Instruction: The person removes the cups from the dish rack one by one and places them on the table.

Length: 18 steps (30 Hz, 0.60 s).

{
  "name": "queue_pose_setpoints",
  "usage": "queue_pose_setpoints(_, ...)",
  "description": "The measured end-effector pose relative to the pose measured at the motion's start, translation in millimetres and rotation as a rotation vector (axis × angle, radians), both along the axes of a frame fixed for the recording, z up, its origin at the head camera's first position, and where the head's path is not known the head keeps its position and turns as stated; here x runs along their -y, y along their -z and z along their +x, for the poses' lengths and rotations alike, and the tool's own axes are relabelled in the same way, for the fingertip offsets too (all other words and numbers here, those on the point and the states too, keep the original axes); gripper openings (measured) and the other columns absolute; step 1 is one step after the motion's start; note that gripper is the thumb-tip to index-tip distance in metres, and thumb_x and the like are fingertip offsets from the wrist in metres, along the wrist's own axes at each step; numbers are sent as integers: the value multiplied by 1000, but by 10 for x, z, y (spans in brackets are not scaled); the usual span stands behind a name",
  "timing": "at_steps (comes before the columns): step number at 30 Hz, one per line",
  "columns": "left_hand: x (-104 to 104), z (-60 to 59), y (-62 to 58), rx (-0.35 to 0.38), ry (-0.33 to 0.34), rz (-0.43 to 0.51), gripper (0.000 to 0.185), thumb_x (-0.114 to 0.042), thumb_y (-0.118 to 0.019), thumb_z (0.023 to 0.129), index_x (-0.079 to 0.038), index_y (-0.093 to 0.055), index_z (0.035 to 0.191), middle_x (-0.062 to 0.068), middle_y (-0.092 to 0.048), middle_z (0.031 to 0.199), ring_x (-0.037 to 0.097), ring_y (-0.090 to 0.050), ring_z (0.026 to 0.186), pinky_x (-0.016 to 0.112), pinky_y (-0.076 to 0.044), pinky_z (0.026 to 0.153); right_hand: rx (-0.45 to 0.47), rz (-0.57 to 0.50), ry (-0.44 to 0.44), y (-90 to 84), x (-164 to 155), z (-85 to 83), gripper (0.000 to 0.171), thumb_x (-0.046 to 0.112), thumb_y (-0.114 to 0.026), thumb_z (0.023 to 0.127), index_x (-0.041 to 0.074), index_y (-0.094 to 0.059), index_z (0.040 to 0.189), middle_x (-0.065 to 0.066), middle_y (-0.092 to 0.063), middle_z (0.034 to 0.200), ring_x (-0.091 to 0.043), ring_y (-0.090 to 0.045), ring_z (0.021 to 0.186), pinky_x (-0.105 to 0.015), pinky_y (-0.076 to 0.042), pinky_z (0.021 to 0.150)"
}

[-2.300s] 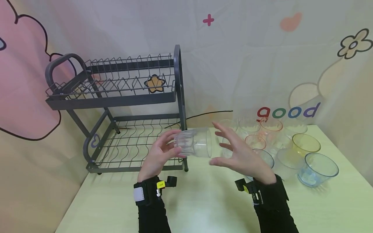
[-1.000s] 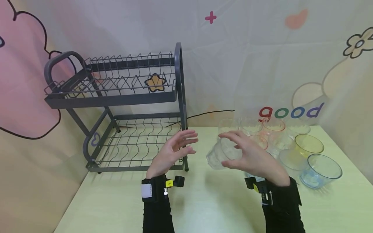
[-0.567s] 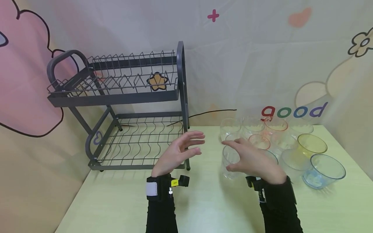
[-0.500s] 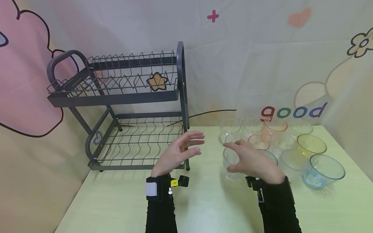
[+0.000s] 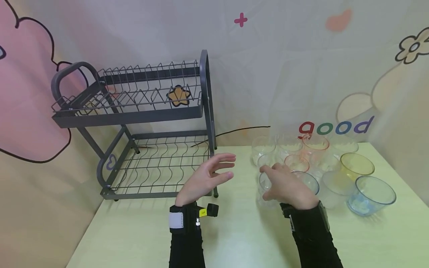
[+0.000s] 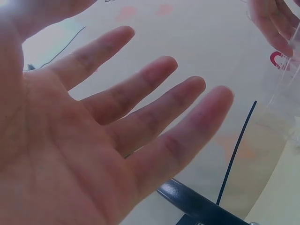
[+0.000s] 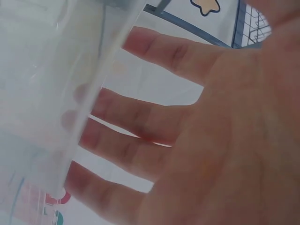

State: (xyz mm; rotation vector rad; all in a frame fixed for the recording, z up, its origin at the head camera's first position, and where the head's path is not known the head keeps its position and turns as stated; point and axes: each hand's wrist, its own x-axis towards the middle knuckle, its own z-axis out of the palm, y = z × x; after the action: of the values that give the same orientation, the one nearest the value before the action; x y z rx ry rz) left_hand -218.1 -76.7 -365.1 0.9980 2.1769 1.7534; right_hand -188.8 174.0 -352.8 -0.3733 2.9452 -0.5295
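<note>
My right hand (image 5: 288,188) holds a clear drinking glass (image 5: 264,183) upright at the front left of a group of glasses. Thumb and fingers reach round its upper part and hide some of it. In the right wrist view the fingertips (image 7: 86,133) lie along the rim of this glass (image 7: 42,93). My left hand (image 5: 205,178) is raised near the rack's right leg, fingers spread and nothing in it. The left wrist view shows its bare palm (image 6: 89,154).
Several clear and tinted glasses stand close together at right, among them a yellow bowl-shaped glass (image 5: 356,163) and a blue one (image 5: 370,195). A dark two-tier dish rack (image 5: 134,118) stands at left on the pale table (image 5: 140,230). A black cord (image 5: 241,129) runs behind.
The glass has passed from the left hand to the right, been turned from sideways to upright, and moved right and down beside the others. The left hand has let go.
</note>
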Motion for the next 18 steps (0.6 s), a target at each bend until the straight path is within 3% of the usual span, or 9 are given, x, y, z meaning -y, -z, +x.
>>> queue_pose_setpoints(6, -19, 13, 22, 11, -23, -34, 52, -28, -66, 95, -22, -47, 143, -3, -49, 142, 25, -50, 128, 34, -48, 97, 19, 38, 28, 48, 42, -17, 73, 21, -89, 71, 8, -54, 134, -23, -52, 117, -43, -48, 107, -62, -49, 82)
queue_pose_setpoints(18, -8, 11, -10, -2, -40, -75, 53, -30, -66, 95, -20, -46, 144, -4, -49, 142, 27, -49, 129, 34, -47, 98, -29, 59, -8, 104, 33, -67, 64, 19, -91, 68, 8, -60, 124, -21, -52, 112, -37, -43, 103, -52, -52, 78)
